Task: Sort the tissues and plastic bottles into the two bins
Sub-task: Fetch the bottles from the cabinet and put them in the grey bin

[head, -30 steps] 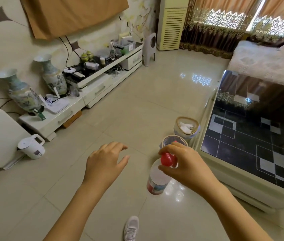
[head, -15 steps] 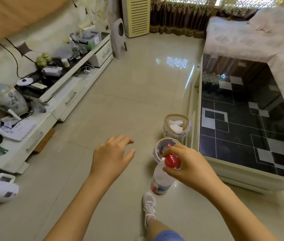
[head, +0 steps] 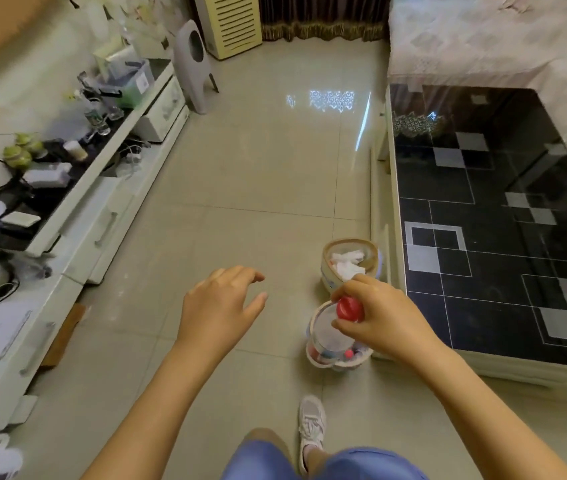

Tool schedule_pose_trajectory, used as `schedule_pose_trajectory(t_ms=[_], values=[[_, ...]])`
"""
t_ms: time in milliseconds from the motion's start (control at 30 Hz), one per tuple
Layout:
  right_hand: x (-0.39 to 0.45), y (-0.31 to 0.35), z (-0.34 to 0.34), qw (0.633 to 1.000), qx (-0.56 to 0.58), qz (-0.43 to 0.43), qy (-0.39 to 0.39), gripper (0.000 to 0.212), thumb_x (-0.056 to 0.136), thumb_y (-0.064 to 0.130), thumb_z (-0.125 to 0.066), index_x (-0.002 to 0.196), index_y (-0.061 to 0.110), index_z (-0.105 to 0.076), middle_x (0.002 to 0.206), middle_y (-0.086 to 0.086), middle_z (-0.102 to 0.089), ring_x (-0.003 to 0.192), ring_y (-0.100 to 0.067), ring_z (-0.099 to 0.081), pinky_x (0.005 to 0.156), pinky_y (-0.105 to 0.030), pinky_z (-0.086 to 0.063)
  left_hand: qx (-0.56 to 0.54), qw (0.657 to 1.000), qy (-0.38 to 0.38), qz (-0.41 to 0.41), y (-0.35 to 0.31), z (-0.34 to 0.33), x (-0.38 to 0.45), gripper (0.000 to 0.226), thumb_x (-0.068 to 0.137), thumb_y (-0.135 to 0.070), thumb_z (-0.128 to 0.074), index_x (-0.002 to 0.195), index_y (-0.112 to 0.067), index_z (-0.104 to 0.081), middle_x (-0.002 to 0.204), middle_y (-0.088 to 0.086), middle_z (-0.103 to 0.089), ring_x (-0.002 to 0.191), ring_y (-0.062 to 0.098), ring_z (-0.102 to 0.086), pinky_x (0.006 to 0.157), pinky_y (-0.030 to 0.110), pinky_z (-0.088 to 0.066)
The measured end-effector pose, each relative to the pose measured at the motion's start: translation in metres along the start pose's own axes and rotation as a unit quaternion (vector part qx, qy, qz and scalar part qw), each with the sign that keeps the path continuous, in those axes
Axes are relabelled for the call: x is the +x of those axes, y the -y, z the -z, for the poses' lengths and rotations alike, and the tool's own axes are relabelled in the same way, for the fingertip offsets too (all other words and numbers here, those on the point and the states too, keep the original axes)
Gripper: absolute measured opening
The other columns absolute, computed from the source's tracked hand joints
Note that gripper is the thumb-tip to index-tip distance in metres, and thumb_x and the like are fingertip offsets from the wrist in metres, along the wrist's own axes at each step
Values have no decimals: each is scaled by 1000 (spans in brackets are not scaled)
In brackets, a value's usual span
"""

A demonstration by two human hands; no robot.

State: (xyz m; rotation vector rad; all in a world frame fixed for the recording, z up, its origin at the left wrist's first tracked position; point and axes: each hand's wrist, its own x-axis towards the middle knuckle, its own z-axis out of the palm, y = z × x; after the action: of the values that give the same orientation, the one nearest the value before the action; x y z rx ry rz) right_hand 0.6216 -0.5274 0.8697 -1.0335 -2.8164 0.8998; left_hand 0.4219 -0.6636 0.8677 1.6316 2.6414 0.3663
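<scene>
My right hand (head: 381,317) pinches the red cap of a clear plastic bottle (head: 329,336), which hangs upright directly over the near bin (head: 313,356). That small round bin stands on the floor and shows bottle parts inside. Just beyond it stands the far bin (head: 327,268), holding white crumpled tissues (head: 346,261). My left hand (head: 221,304) hovers over the floor to the left of the bins, fingers loosely spread and holding nothing.
A black glass coffee table (head: 504,216) with a white frame runs along the right, right beside both bins. A low white TV cabinet (head: 77,216) crowded with small items lines the left. My shoe (head: 311,424) stands below the near bin. Tiled floor (head: 258,174) stretches ahead.
I have stepped closer and the view has tilted down. The bottle in my right hand has moved from beside the near bin to straight over it. My left hand stays hovering.
</scene>
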Motion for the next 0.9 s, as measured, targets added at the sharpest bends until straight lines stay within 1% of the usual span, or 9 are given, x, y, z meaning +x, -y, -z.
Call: schedule_pose_trajectory(t_ms=[167,267,400,533,600,667,733,800,900], values=[[45,-21,16,998,8,-53,-22,32,77,36,-68,107,30,-61,105,14,-56,93,-11,-55,75,-34,-51,-6,999,33,-40,2,-17,70,20,81,-37,-70,98,-27,-68,94,-13,-68,88,14,-66,58,25,-37],[69,-33,21,995,18,-89,-30,31,78,35,-68,108,30,-60,108,12,-57,97,-11,-55,78,-36,-52,-19,994,65,-80,-2,-27,118,24,86,-41,-63,107,-29,-66,104,-15,-67,97,12,-63,66,28,-45],[99,-48,23,985,34,-154,-71,27,78,35,-67,104,32,-60,103,15,-57,90,-13,-57,76,-36,-53,-47,981,107,-157,-11,-48,186,28,90,-43,-57,114,-31,-62,111,-15,-65,107,10,-58,74,29,-45],[126,-59,17,963,52,-240,-115,25,78,38,-65,102,34,-60,100,16,-56,88,-11,-57,74,-34,-54,-61,954,149,-254,-20,-70,255,26,89,-41,-57,112,-29,-62,109,-13,-65,105,12,-58,72,30,-44],[139,-61,11,947,59,-286,-132,24,79,38,-64,103,34,-60,100,15,-56,89,-10,-55,73,-32,-52,-65,936,179,-297,-24,-81,285,26,90,-39,-57,112,-27,-63,110,-12,-65,106,13,-58,71,29,-44],[151,-62,2,924,74,-337,-165,22,79,38,-63,100,35,-61,99,15,-56,89,-9,-55,70,-32,-51,-64,915,212,-338,-26,-93,311,25,90,-37,-56,113,-26,-63,113,-12,-64,107,14,-58,71,28,-42],[163,-64,-10,894,96,-389,-200,21,78,37,-66,98,33,-62,98,13,-58,88,-10,-55,69,-34,-50,-52,892,239,-381,-25,-104,333,25,91,-37,-55,113,-28,-61,115,-13,-63,108,14,-57,73,30,-44],[175,-64,-23,864,126,-433,-222,22,77,33,-68,98,31,-63,99,11,-59,88,-13,-57,71,-39,-51,-40,869,259,-420,-23,-115,350,25,91,-38,-55,113,-29,-61,116,-13,-62,108,14,-56,74,31,-46],[190,-67,-44,826,163,-476,-254,23,75,28,-69,97,27,-64,99,6,-60,89,-17,-58,74,-43,-52,-35,839,281,-464,-21,-135,370,26,90,-37,-57,112,-26,-63,113,-10,-64,103,17,-58,74,32,-48]])
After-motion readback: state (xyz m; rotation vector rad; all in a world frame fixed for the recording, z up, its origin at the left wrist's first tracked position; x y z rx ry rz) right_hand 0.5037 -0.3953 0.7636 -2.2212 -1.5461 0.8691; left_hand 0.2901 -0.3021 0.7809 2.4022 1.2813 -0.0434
